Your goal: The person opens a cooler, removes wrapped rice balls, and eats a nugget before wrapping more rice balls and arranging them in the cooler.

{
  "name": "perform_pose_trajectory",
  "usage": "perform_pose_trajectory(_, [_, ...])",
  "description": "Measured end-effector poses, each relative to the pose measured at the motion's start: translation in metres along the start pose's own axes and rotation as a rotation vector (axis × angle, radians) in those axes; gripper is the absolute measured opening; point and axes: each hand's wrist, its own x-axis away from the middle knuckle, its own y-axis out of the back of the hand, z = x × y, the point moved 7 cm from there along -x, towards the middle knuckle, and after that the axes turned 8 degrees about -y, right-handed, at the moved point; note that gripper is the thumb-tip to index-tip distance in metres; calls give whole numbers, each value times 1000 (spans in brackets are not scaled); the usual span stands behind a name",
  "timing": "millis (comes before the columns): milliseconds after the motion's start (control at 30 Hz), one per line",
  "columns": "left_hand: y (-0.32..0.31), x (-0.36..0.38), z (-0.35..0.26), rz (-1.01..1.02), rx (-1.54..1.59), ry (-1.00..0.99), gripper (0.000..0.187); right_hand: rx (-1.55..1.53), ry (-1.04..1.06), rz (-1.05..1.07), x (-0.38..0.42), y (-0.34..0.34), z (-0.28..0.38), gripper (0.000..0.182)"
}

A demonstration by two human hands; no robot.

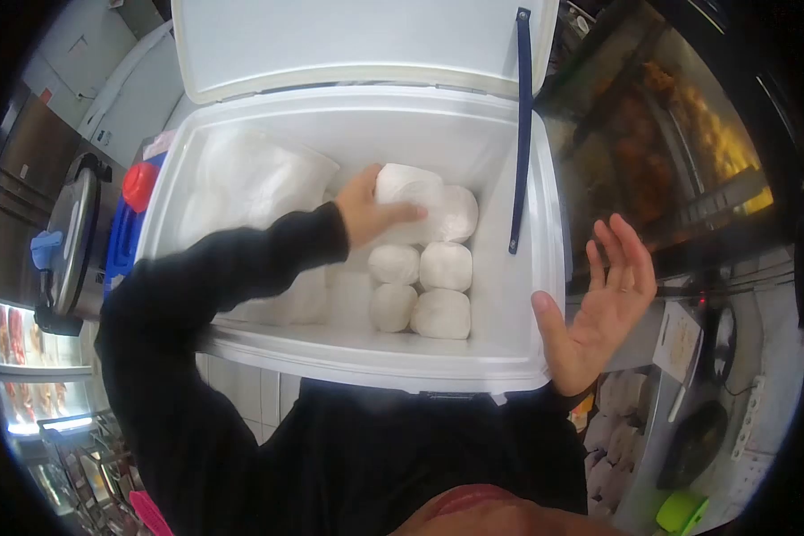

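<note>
Inside an open white cooler box [348, 357], my left hand [366, 207] has its fingers round a white wrapped bundle [409, 186] at the upper right of the interior. Several rounded white bundles [445, 266] sit in two columns below and beside it. Larger white packages [259, 179] lie in the left part of the box. My right hand [603, 308] is raised just outside the box's right edge, fingers spread and palm up, with nothing in it.
The cooler's raised lid [357, 40] stands behind, with a dark blue strap [522, 134] on the right. A glass food case [652, 134] is at the upper right. A steel pot lid [73, 241] and a lit display fridge [40, 366] are at left.
</note>
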Motion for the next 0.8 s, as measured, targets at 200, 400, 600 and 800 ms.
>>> perform_pose_trajectory(200, [-22,81,-104,109,427,-114,60,-60,-164,417,13,-32,32,94])
perform_pose_trajectory(400, [-33,166,-190,263,269,-720,68,-376,65,308,39,-41,116,47])
perform_pose_trajectory(600, [-30,203,-184,86,661,-997,67,-396,212,279,57,-51,155,55])
perform_pose_trajectory(800, [-34,233,-177,-320,610,-878,70,-384,240,289,68,-63,173,64])
